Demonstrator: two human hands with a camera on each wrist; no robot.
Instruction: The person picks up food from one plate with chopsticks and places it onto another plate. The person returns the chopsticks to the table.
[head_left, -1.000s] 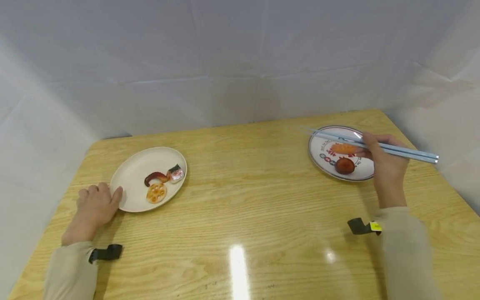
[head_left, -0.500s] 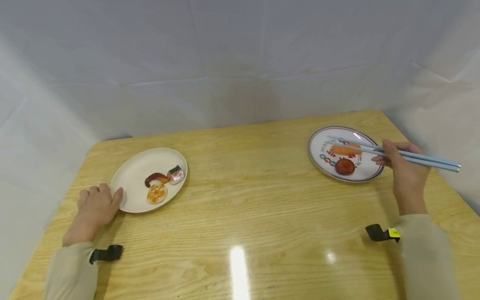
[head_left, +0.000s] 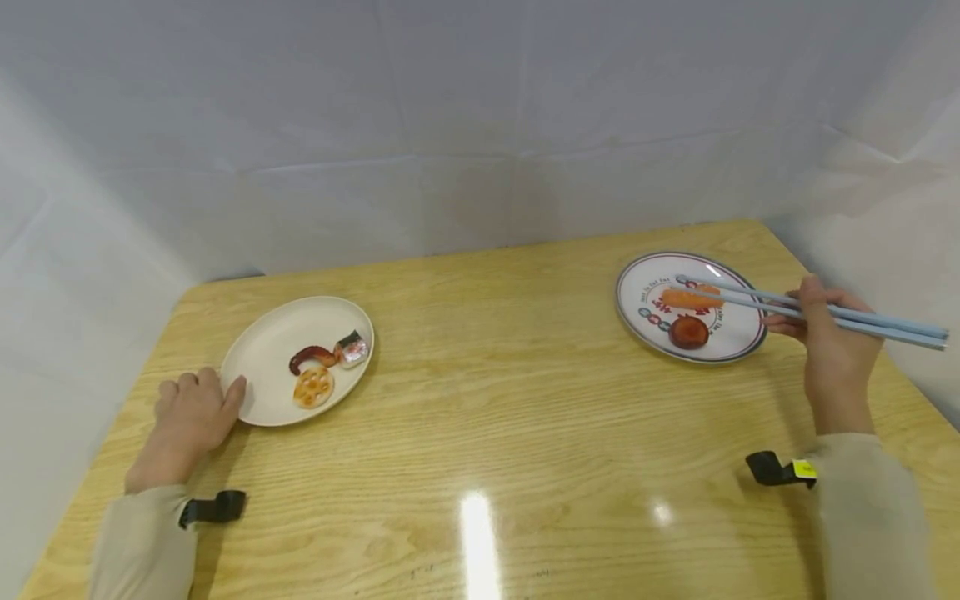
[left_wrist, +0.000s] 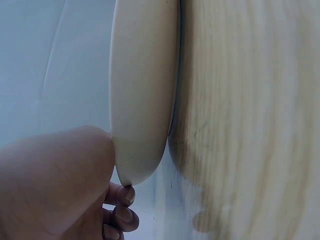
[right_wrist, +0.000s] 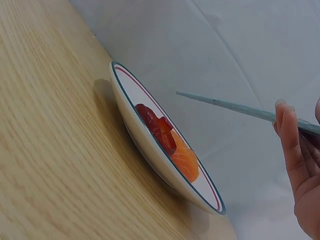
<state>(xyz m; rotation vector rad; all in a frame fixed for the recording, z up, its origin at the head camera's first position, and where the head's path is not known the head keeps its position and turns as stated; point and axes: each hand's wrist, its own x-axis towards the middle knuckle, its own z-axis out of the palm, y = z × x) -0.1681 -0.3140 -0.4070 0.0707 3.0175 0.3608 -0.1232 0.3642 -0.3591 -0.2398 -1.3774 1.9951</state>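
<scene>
Orange slice (head_left: pixel 684 302) lies on the printed plate (head_left: pixel 737 335), behind the brown round piece (head_left: pixel 688 332). Right hand (head_left: pixel 840 354) is much the nearer, just off that plate's right edge; slice sits to its left and a little farther out. Slice's long axis runs side to side, close to the line of the chopsticks (head_left: pixel 894 322), which slant in at a shallow angle. Right hand grips the chopsticks, tips a little apart; from the head they cross the slice, but the right wrist view shows a stick held clear above the food. Left hand (head_left: pixel 193 412), well apart, grasps the cream plate (head_left: pixel 262 358) by its rim. Against half a second ago: right hand and tips farther right; plates and food unchanged.
</scene>
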